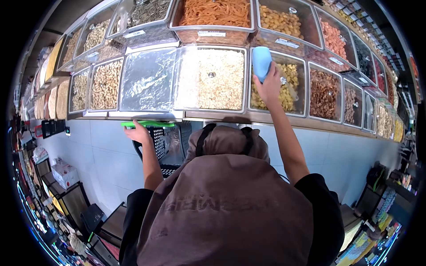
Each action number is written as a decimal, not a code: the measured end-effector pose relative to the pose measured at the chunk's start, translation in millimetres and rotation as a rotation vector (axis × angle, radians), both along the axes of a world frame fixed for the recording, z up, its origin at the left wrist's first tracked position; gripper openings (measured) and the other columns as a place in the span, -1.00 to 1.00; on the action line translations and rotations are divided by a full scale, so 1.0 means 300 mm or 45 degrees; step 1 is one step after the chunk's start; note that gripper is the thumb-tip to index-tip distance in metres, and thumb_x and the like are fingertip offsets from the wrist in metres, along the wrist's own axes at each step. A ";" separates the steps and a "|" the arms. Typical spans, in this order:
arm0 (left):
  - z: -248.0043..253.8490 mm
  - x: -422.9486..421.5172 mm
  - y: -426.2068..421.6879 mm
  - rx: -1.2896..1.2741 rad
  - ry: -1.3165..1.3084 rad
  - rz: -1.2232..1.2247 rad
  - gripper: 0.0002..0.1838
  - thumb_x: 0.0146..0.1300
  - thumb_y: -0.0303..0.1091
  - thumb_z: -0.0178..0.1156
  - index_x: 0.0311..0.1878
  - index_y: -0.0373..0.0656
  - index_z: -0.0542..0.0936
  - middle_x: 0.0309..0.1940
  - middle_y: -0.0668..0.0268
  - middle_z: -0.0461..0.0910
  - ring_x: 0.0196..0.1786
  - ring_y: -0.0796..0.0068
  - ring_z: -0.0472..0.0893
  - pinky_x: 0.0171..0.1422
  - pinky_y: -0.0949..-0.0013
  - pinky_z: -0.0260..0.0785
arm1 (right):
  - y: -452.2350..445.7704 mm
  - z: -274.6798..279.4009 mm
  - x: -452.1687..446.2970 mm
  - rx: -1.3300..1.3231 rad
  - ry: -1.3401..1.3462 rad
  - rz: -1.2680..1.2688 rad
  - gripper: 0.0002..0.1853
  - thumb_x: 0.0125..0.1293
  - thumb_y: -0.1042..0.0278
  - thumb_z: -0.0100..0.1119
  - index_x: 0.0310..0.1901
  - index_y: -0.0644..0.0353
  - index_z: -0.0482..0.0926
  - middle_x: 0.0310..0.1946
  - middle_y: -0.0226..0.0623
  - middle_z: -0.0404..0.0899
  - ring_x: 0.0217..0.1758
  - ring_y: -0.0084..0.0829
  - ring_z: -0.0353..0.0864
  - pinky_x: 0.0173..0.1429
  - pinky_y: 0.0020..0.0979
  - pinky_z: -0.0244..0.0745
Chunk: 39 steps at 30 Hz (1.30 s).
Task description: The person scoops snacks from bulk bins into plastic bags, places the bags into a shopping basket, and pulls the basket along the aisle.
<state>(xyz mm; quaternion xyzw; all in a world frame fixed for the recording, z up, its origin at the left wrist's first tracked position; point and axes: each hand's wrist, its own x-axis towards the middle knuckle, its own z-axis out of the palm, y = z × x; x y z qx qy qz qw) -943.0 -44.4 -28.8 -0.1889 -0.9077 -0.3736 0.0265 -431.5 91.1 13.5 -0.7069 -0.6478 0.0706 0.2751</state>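
Observation:
My right hand [269, 89] is closed around the lower end of a light blue plastic scoop [262, 62]. The scoop is over the left side of a clear bin of yellow dried pieces [289, 93], near its back edge. My left hand [137, 133] grips the green handle [155, 123] of a black shopping basket [156, 141], low in front of the counter's edge. Clear plastic shows inside the basket, though what it is cannot be made out. Left of the scoop is a lidded bin of pale flakes [220, 80].
Beside the flakes, clear wrap covers another bin [148, 80]. Further along are bins of peanuts [105, 84] and brown pieces [325, 93]. A raised back row holds orange strips [215, 13] and dark seeds [151, 11]. Pale tiled floor [108, 155] lies below the wooden counter edge [319, 124].

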 end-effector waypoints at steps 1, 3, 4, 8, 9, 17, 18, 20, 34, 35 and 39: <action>-0.019 -0.018 -0.008 0.103 -0.270 0.154 -0.24 0.31 -0.06 0.21 0.39 -0.44 0.27 0.27 -0.23 0.39 0.24 -0.13 0.46 0.39 -0.08 0.26 | -0.014 0.015 0.000 0.002 -0.004 0.005 -0.06 0.22 0.07 0.35 0.49 0.34 0.08 0.32 0.27 0.26 0.33 0.21 0.36 0.35 0.04 0.32; -0.210 -0.149 -0.043 0.520 -0.888 0.228 -0.19 0.30 0.11 0.20 0.35 -0.41 0.32 0.21 -0.06 0.48 0.08 0.06 0.57 0.23 -0.03 0.41 | -0.059 0.026 -0.027 0.102 -0.135 0.058 -0.09 0.23 0.09 0.33 0.48 0.34 0.11 0.35 0.26 0.24 0.40 0.19 0.29 0.41 0.05 0.24; -0.158 -0.121 -0.045 0.370 -1.089 0.295 -0.27 0.31 0.14 0.18 0.26 -0.34 0.40 0.05 0.12 0.56 -0.01 0.22 0.57 0.15 0.02 0.41 | -0.093 0.037 -0.052 0.204 -0.264 0.095 -0.12 0.24 0.10 0.31 0.48 0.34 0.13 0.38 0.24 0.22 0.46 0.17 0.22 0.47 0.06 0.16; -0.305 -0.138 -0.025 0.715 -1.457 0.316 -0.48 0.36 0.13 0.15 0.09 -0.14 0.51 -0.20 0.31 0.56 -0.12 0.38 0.54 0.04 0.05 0.39 | -0.207 0.029 -0.196 0.096 -0.118 0.471 -0.17 0.25 0.13 0.29 0.46 0.33 0.19 0.39 0.12 0.24 0.53 0.06 0.14 0.52 0.06 0.06; -0.283 -0.114 -0.011 0.666 -1.401 0.334 -0.50 0.36 0.12 0.15 0.08 -0.13 0.50 -0.23 0.33 0.56 -0.18 0.40 0.54 -0.02 0.11 0.41 | -0.225 0.014 -0.224 0.063 -0.064 0.572 -0.18 0.27 0.14 0.27 0.46 0.33 0.18 0.41 0.10 0.22 0.54 0.04 0.13 0.53 0.03 0.05; -0.312 -0.145 0.077 0.816 -1.279 0.335 -0.64 0.45 -0.18 0.05 0.08 -0.30 0.42 -0.27 0.15 0.60 -0.31 0.30 0.67 -0.23 0.31 0.58 | -0.238 -0.050 -0.254 -0.124 -0.228 0.702 -0.31 0.31 0.10 0.22 0.37 0.33 0.34 0.40 0.01 0.31 0.54 -0.08 0.17 0.54 -0.08 0.09; -0.330 -0.168 0.092 0.832 -1.291 0.365 -0.66 0.45 -0.21 0.01 0.07 -0.32 0.39 -0.29 0.16 0.59 -0.31 0.29 0.65 -0.20 0.30 0.58 | -0.237 -0.043 -0.256 -0.142 -0.244 0.694 -0.31 0.31 0.10 0.22 0.37 0.33 0.34 0.40 0.01 0.31 0.54 -0.08 0.17 0.54 -0.08 0.09; -0.323 -0.188 0.113 0.900 -1.339 0.428 -0.67 0.45 -0.23 -0.03 0.05 -0.35 0.37 -0.30 0.18 0.58 -0.30 0.31 0.64 -0.21 0.31 0.58 | -0.236 -0.028 -0.264 -0.144 -0.233 0.683 -0.33 0.30 0.12 0.23 0.36 0.31 0.36 0.39 -0.02 0.33 0.53 -0.09 0.20 0.51 -0.09 0.14; -0.285 -0.155 0.082 0.987 -1.703 0.090 -0.67 0.35 -0.17 0.11 -0.48 0.05 0.24 -0.62 0.44 0.18 -0.56 0.50 0.20 -0.40 0.37 0.20 | -0.226 -0.080 -0.295 -0.100 -0.323 0.612 -0.39 0.24 0.20 0.17 0.31 0.26 0.42 0.37 -0.06 0.36 0.45 -0.07 0.31 0.42 -0.04 0.19; -0.282 -0.156 0.083 0.986 -1.702 0.061 -0.66 0.34 -0.17 0.11 -0.49 0.03 0.23 -0.62 0.43 0.18 -0.57 0.48 0.20 -0.41 0.36 0.19 | -0.224 -0.080 -0.297 -0.087 -0.324 0.610 -0.39 0.23 0.21 0.17 0.31 0.26 0.42 0.36 -0.07 0.38 0.45 -0.07 0.32 0.42 -0.04 0.20; -0.276 -0.151 0.092 0.957 -1.681 0.133 -0.67 0.31 -0.20 0.07 -0.52 0.02 0.20 -0.67 0.39 0.17 -0.59 0.43 0.19 -0.43 0.33 0.16 | -0.222 -0.087 -0.302 -0.040 -0.312 0.615 -0.39 0.20 0.23 0.15 0.30 0.27 0.44 0.34 -0.09 0.41 0.43 -0.08 0.34 0.39 -0.06 0.22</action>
